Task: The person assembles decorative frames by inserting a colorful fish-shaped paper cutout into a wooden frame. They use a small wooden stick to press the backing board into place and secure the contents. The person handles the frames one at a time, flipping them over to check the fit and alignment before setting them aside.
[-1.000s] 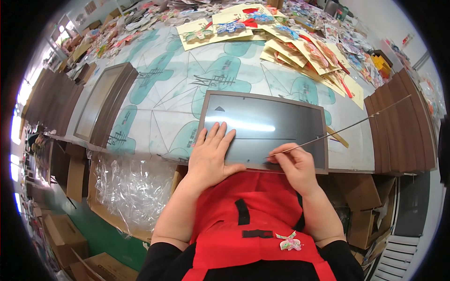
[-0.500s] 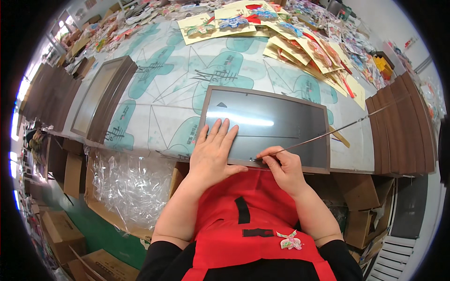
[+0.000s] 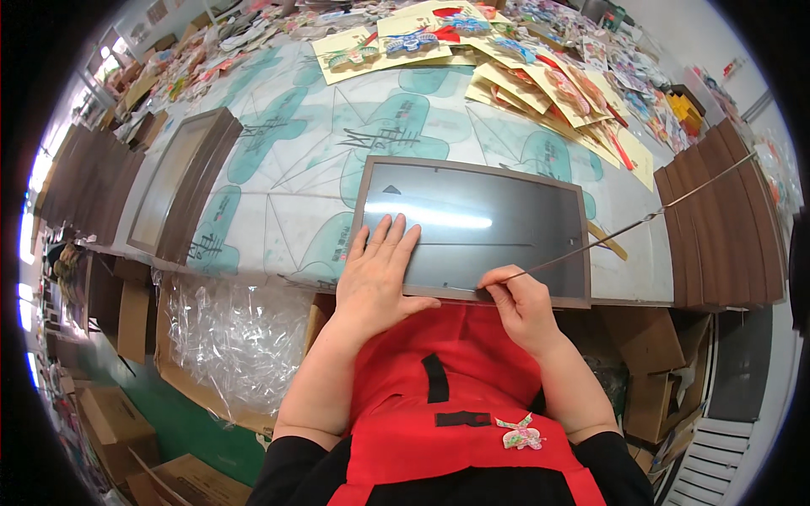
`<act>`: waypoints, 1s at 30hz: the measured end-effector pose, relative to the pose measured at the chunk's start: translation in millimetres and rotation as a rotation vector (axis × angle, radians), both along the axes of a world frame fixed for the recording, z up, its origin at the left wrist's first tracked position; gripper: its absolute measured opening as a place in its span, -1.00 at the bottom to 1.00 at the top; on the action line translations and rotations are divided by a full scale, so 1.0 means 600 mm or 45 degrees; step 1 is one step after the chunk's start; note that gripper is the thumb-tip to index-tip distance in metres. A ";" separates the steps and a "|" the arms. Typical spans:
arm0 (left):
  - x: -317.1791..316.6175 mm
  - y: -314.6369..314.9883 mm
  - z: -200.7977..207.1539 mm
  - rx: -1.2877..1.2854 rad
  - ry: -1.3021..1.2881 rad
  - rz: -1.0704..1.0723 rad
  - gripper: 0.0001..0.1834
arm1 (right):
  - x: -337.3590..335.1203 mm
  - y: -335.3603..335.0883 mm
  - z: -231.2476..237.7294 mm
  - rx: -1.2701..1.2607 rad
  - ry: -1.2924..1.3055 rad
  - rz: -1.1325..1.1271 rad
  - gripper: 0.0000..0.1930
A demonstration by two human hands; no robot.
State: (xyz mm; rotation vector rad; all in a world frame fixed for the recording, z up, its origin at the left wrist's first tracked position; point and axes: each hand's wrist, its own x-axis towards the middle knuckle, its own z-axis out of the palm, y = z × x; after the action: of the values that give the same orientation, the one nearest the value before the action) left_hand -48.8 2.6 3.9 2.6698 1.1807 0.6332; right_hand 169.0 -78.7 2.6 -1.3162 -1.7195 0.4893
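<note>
A brown rectangular picture frame [image 3: 472,192] with a dark, glossy backing board lies on the table against its near edge. My left hand [image 3: 375,274] is spread flat over the frame's left near part, with the thumb along the near rim. In my right hand [image 3: 523,310] a long thin metal rod [image 3: 607,241] is pinched between thumb and fingers. The rod slants up to the right, with a small twisted part midway. Its lower end is at the frame's near rim, partly hidden by my fingers. Small dark tabs show around the backing's edges.
Brown frames stand in a stack at the right [image 3: 717,219] and in another at the left [image 3: 186,185]. Cream cards with colourful ornaments [image 3: 557,88] are piled at the back. A flat yellowish strip [image 3: 609,242] lies beside the frame. Below the table, a cardboard box holds clear plastic wrap [image 3: 240,337].
My right hand has slid a little to the right along the near rim, the rod's far end rising. The left hand still presses on the frame.
</note>
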 end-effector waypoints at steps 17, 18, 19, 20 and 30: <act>0.008 -0.007 0.004 -0.029 0.090 0.028 0.05 | 0.178 -0.107 0.008 -0.186 0.182 -0.424 -0.92; 0.009 -0.007 0.003 -0.025 0.096 0.025 0.05 | 0.190 -0.110 0.003 -0.172 0.216 -0.463 -0.91; 0.009 -0.008 0.003 -0.019 0.094 0.027 0.04 | 0.203 -0.113 -0.006 -0.164 0.387 -0.528 -0.89; 0.009 -0.010 0.003 -0.014 0.091 0.030 0.04 | 0.225 -0.113 -0.019 -0.143 0.537 -0.613 -0.80; 0.040 -0.030 0.001 -0.064 -0.127 -0.402 -0.50 | 0.390 -0.108 -0.051 -0.522 -0.630 -1.147 -0.58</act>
State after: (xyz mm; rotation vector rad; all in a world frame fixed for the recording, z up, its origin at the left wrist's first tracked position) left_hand -24.7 -15.3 4.6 2.6651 0.7175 0.6619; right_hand 403.2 -143.8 -28.0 -2.4693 -1.2022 -0.0331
